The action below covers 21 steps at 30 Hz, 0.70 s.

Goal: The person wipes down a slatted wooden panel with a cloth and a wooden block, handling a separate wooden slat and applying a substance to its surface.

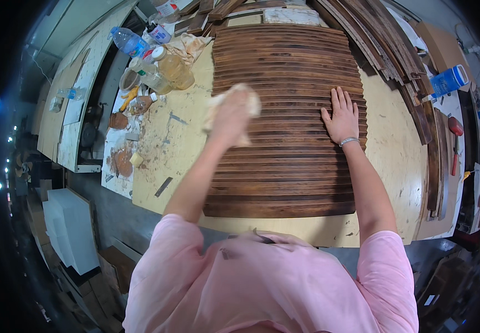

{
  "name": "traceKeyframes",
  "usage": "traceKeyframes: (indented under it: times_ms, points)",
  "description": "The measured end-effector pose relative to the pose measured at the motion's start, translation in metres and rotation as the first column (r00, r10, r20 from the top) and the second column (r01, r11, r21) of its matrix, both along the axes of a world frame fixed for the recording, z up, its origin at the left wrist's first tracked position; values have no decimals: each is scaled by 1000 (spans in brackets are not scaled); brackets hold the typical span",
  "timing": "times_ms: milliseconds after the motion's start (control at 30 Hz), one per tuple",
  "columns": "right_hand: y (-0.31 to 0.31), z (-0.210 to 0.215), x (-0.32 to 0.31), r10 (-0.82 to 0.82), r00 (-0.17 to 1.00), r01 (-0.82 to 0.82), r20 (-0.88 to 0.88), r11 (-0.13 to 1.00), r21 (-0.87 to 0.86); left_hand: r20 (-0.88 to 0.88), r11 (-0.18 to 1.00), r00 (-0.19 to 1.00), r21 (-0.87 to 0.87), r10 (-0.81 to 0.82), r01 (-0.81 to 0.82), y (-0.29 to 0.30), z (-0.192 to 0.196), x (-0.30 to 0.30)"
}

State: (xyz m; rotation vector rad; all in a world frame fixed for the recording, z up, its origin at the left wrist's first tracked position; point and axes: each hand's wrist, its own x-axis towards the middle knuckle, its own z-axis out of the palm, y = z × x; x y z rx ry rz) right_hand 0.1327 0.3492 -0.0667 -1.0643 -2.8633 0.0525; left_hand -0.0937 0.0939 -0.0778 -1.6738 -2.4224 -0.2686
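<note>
A dark brown slatted wooden panel [284, 166] lies flat on the pale workbench [179, 144], its slats running left to right. At the panel's left edge my left hand [232, 117] is closed on a cream cloth [252, 100]; hand and cloth are smeared by motion. The cloth overlaps the slats and hangs slightly past the edge. My right hand [342, 117] rests flat on the panel's right side, its fingers stretched out and holding nothing. A bracelet [349, 141] circles the right wrist.
At the back left stand a blue-tinted bottle [130, 42], a jar of yellowish liquid [172, 67] and a crumpled cloth [191, 48]. A small yellowish block [136, 160] sits at the left edge. Dark wood strips [387, 50] are stacked back right, near a blue container [448, 81] and a red-handled tool [455, 139].
</note>
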Motion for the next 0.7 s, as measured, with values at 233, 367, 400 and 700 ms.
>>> traceKeyframes:
  times_ms: [233,367,400,700]
  points:
    - [0,-4,4,-29,1000,29,3,999,-20,971,592,206,96,122,-800,-76,49,-30]
    - [3,-2,4,-22,1000,22,1,1000,8,794,849,470,-105,386,-519,9,32,-42]
    - [4,-2,6,-31,999,31,7,999,9,701,885,565,-215,435,-413,41,71,-5]
    - [4,-5,3,-10,1000,10,-1,1000,2,225,975,971,-182,-81,124,78,43,77]
